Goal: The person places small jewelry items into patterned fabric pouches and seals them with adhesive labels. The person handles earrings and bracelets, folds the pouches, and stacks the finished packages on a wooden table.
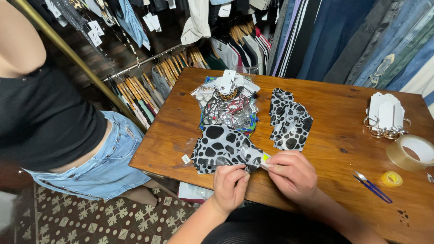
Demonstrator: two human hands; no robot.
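Black-spotted pouch (224, 151) pinched by left hand (229, 186) and right hand (291, 175), each grip's fingertips hiding its corner.

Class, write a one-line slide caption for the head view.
Both hands, left hand and right hand, pinch a black-and-white spotted pouch at a wooden table edge.

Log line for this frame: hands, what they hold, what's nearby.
left hand: pinching spotted pouch | right hand: pinching pouch's corner | nearby: pouch stack, tape roll, snips | surface: wooden table
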